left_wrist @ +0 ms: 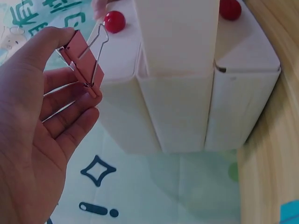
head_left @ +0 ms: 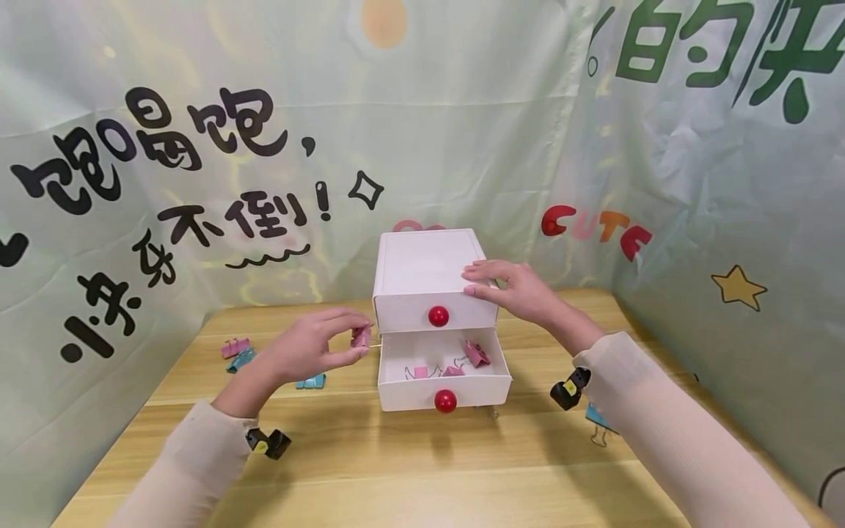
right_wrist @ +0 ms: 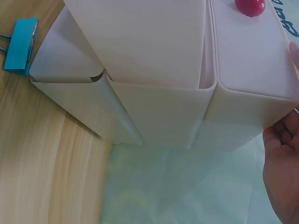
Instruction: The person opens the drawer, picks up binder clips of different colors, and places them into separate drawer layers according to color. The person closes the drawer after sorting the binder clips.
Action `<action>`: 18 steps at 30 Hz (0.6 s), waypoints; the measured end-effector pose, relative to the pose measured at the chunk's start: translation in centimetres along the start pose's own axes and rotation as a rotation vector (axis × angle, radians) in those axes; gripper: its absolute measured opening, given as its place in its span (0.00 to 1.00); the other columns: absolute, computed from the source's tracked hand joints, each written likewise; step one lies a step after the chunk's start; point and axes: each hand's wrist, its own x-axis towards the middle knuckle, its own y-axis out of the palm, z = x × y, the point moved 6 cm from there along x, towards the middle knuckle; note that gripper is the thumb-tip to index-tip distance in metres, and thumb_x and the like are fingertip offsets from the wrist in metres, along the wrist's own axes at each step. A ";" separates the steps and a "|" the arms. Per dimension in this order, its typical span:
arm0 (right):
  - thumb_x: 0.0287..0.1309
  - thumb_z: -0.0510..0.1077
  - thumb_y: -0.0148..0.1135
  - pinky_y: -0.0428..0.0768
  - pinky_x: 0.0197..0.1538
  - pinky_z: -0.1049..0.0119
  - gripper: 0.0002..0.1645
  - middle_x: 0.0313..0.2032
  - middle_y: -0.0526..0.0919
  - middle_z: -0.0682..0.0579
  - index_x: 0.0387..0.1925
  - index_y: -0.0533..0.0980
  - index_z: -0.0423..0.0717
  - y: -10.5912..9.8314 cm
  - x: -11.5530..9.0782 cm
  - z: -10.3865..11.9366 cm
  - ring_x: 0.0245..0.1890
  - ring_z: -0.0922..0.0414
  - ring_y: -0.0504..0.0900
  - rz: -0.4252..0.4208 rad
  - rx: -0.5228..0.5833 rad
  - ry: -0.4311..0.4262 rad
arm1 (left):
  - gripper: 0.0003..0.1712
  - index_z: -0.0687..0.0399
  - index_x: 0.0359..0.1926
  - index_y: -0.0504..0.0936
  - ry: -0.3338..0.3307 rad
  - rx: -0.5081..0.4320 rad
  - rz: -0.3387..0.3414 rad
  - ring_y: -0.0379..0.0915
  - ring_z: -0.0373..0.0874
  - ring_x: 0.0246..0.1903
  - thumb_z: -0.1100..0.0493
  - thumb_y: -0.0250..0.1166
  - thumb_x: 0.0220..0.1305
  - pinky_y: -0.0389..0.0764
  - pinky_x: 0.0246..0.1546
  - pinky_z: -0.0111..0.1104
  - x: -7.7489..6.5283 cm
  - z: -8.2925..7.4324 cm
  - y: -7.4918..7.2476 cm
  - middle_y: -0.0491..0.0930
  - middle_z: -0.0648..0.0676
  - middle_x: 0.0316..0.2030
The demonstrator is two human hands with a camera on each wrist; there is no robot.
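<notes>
Nearest: 1 blue clip [head_left: 599,416] on the counter [head_left: 396,484] at right; 1 more clip [head_left: 492,413] mostly hidden below the open drawer [head_left: 422,396]. That drawer — middle of 3 in the white unit [head_left: 425,260] — contains 3 pink clips [head_left: 477,353]. Left grip [head_left: 306,345]: thumb and fingers pinching 1 pink binder clip [left_wrist: 81,63], just left of the drawer. Counter, left: 2 blue clips, at least 1 pink. Right grip [head_left: 518,290]: fingers extended, resting on the unit's top.

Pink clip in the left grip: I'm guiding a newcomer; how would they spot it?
Find the white drawer unit on the table. Left of its open drawer, the left grip pinches the pink clip. Other pink clips lie in that drawer or on the table; only this one is held.
</notes>
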 end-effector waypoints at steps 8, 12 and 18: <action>0.58 0.67 0.63 0.60 0.67 0.40 0.32 0.62 0.76 0.55 0.59 0.79 0.57 0.1 0.1 -0.2 0.68 0.52 0.65 0.000 0.016 0.008 | 0.24 0.55 0.55 0.82 0.022 -0.024 0.062 0.78 0.43 0.51 0.50 0.71 0.60 0.80 0.49 0.38 1.2 -0.9 1.9 0.80 0.49 0.54; 0.58 0.67 0.62 0.53 0.68 0.37 0.32 0.62 0.75 0.55 0.59 0.79 0.57 0.1 0.0 -0.1 0.68 0.52 0.64 0.002 0.004 0.009 | 0.24 0.55 0.55 0.81 0.014 -0.042 0.104 0.77 0.44 0.53 0.49 0.70 0.61 0.78 0.53 0.39 1.7 -1.2 2.9 0.79 0.49 0.55; 0.59 0.65 0.62 0.54 0.68 0.37 0.31 0.63 0.75 0.55 0.59 0.79 0.56 0.1 0.0 0.0 0.69 0.52 0.64 0.001 0.003 0.004 | 0.25 0.55 0.56 0.81 0.027 -0.056 0.146 0.77 0.44 0.53 0.48 0.68 0.62 0.78 0.53 0.39 2.3 -1.7 4.2 0.78 0.49 0.56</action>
